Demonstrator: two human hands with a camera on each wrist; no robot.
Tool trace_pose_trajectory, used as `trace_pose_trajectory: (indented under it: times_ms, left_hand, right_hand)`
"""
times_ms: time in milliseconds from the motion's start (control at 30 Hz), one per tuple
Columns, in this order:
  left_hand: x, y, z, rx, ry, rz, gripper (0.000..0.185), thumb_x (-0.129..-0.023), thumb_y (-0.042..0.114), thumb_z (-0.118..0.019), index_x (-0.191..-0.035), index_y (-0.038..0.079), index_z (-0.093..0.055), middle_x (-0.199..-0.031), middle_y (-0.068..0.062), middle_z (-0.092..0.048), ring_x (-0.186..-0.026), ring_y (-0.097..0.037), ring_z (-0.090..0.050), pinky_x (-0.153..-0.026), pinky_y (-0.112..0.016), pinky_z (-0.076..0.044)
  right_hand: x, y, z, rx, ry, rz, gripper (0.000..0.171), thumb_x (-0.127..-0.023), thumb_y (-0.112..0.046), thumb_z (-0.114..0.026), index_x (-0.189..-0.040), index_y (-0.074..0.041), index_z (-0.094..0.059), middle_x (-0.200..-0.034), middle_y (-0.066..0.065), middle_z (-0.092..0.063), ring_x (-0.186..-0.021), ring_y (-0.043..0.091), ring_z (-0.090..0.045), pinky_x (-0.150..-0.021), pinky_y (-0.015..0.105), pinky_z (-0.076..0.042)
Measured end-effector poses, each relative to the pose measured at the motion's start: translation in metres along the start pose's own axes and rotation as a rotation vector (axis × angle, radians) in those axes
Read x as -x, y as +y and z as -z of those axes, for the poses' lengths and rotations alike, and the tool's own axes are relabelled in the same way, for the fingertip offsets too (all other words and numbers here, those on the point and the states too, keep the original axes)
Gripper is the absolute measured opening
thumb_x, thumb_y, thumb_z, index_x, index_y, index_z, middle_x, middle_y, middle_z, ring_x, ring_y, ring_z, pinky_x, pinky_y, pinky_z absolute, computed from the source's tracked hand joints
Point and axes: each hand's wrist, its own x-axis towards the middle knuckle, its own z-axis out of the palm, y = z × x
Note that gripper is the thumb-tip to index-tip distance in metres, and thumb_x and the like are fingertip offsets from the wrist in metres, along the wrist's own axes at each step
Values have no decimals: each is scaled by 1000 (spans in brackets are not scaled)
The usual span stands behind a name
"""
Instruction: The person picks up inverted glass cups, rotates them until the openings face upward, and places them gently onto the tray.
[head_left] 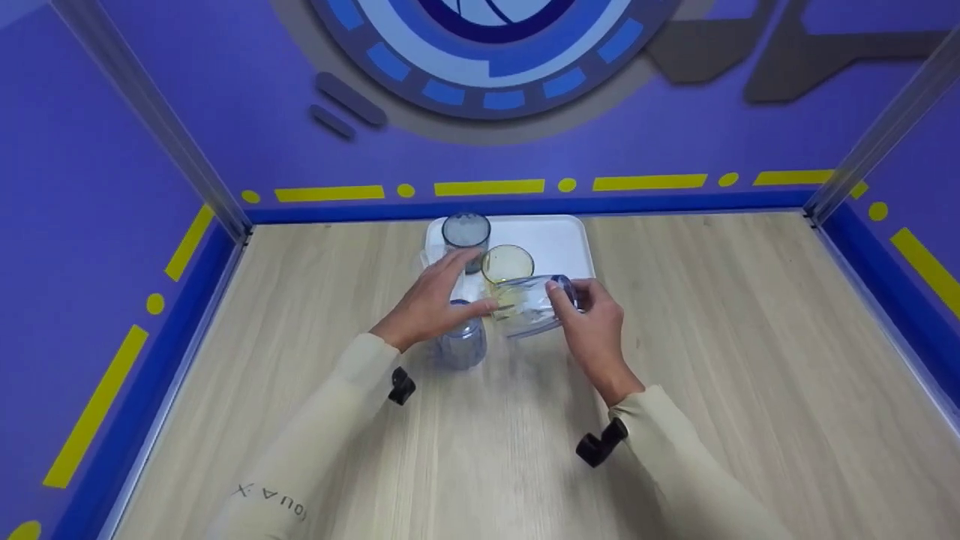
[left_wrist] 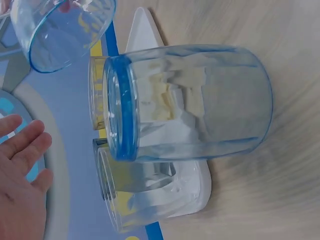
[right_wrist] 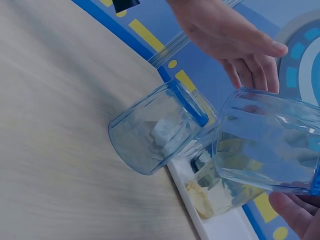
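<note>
A person's right hand [head_left: 592,319] grips a clear, blue-tinted plastic tumbler [head_left: 534,304] tipped on its side above a pale wood-grain tabletop [head_left: 712,360], fingers curled round its base end, its open mouth turned toward the left hand [head_left: 435,300]. That hand hovers with fingers straight and loosely spread over a second blue tumbler [head_left: 461,341], which stands on the table just in front of a white, round-cornered plastic tray [head_left: 562,240]. On the tray stand a yellow-tinted tumbler [head_left: 508,264] and, behind it, a greyish-blue tumbler [head_left: 466,232]. The walls around the table are matte purple with yellow dashes and dots. The head view alone lays out the tray and both cream sleeves. The left wrist view shows what that view cannot: the thick, glossy blue rim of the standing tumbler [left_wrist: 190,102], its smooth, slightly faceted wall, and the two tray tumblers packed close behind it; the held tumbler [left_wrist: 62,32] appears in a corner. The right wrist view shows the held tumbler [right_wrist: 270,145] clear of the table, with the left hand [right_wrist: 235,37] flat above and apart from the standing one [right_wrist: 155,127].
</note>
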Motion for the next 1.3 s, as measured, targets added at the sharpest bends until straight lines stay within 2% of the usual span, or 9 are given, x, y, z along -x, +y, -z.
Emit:
trace_pose_trajectory:
  times_ms: [100,267,467,600,833,967,1133,1300]
  left_hand:
    - [1,1,-4,18,-11,-11,88,-76,66,-68,-149,33,-31,-154,8,-33,-139,-20,-37,-112,-51,-36]
    - [1,3,-12,29,-9,-69,95,-71,66,-72,-149,32,-30,-152,7,-36,-133,-20,-44,-110,-46,-40]
    - [2,4,-19,37,-29,-120,101,-68,65,-76,-150,30,-29,-152,6,-36,-134,-18,-44,-110,-46,-41]
    - [3,4,-22,31,-39,-148,102,-67,62,-78,-150,27,-29,-150,4,-38,-131,-16,-45,-109,-44,-42]
    - [3,3,-24,71,-21,-154,101,-65,60,-81,-148,25,-32,-145,6,-43,-122,-13,-48,-105,-41,-45]
    - [4,2,-25,108,-15,-154,102,-65,56,-83,-147,24,-31,-143,6,-45,-125,-16,-48,-107,-43,-43]
    - [4,5,-27,152,-15,-173,101,-66,51,-84,-147,23,-32,-141,5,-48,-129,-20,-48,-109,-45,-41]
    - [3,6,-27,172,18,-215,96,-67,50,-85,-145,21,-36,-132,4,-54,-121,-15,-52,-105,-44,-45]
  right_hand:
    - [0,-1,1,-25,-3,-9,46,-89,-50,-63,-110,-9,-60,-103,7,-60,-94,17,-58,-74,23,-50]
    - [1,-2,1,-42,-4,-37,50,-90,-54,-60,-114,-10,-59,-106,6,-60,-95,17,-59,-77,23,-51]
    - [4,-2,-1,-91,10,-47,46,-92,-49,-59,-114,-9,-60,-103,7,-62,-89,16,-60,-73,20,-53]
    - [5,-3,-3,-139,-3,-58,47,-93,-51,-56,-113,-8,-60,-102,9,-64,-88,16,-62,-75,20,-56]
    - [5,-7,-4,-172,-23,-94,55,-93,-58,-51,-114,-8,-60,-103,10,-62,-91,18,-63,-80,25,-57]
    - [6,-6,-4,-191,-46,-105,56,-94,-59,-47,-115,-8,-59,-104,9,-59,-92,18,-63,-84,26,-57]
    - [4,-4,-3,-216,-28,-130,52,-98,-53,-44,-112,-6,-61,-100,10,-59,-88,17,-64,-82,26,-57]
    - [2,-3,-4,-273,-10,-153,48,-100,-45,-43,-112,-4,-63,-97,9,-61,-83,13,-65,-79,25,-58]
